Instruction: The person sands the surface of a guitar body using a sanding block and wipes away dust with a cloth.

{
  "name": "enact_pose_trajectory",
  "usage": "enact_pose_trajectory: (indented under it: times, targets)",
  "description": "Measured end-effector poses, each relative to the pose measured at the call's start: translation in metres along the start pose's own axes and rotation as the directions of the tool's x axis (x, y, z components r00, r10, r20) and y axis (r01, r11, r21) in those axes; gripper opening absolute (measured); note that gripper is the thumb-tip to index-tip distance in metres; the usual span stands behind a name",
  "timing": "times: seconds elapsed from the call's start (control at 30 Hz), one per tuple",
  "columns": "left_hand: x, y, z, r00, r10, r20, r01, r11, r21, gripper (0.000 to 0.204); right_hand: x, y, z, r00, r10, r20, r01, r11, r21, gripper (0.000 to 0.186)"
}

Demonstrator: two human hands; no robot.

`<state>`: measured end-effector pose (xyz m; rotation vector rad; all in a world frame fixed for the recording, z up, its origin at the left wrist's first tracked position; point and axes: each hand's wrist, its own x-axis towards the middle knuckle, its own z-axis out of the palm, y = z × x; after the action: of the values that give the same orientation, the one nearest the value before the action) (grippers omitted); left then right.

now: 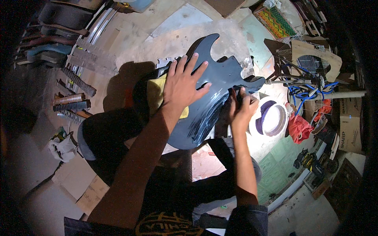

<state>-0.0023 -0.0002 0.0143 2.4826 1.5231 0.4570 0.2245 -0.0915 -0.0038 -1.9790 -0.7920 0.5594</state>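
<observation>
A dark grey electric guitar body (201, 106) with pointed horns lies across my lap area, tilted, its lower part streaked with shiny wet marks. My left hand (187, 80) rests flat on its upper left face, fingers spread. Beneath that wrist a yellow cloth (156, 92) shows, partly hidden by my arm. At the right edge of the body, my right hand (243, 106) is closed, its bent fingers pressing a small dark piece of sandpaper (232, 95) to the surface; most of that piece is hidden. Just right of this hand stands a round white tub (274, 120).
A red bag (300, 129) and tangled blue cable (305, 94) lie right of the tub. Farther right is a cardboard box (350, 129). Dark curved pieces (59, 23) are stacked at the far left, near long metal strips (100, 27). A patterned mat (275, 21) lies at the back right.
</observation>
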Motion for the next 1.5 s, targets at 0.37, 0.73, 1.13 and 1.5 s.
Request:
enact_pose_trajectory:
  times: [0.37, 0.73, 1.13, 1.5]
  targets:
    - [-0.002, -0.003, -0.001, 1.0, -0.001, -0.002, 0.001, 1.0, 0.011, 0.066, 0.019, -0.003, -0.014, 0.761, -0.63, 0.154, 0.611, 0.618, -0.494, 0.03]
    - [0.002, -0.001, 0.0, 1.0, 0.009, -0.004, -0.009, 0.999, 0.033, 0.066, -0.009, -0.014, 0.004, 0.839, -0.53, 0.125, 0.531, 0.745, -0.405, 0.037]
    - [-0.003, 0.002, 0.003, 1.0, 0.015, -0.025, -0.014, 0.999, 0.038, 0.065, -0.078, -0.009, 0.012, 0.856, -0.455, 0.244, 0.511, 0.813, -0.278, 0.032]
    - [-0.002, 0.002, 0.005, 0.998, 0.025, -0.049, -0.023, 0.999, 0.046, 0.066, -0.107, -0.01, 0.012, 0.888, -0.389, 0.244, 0.423, 0.9, -0.104, 0.033]
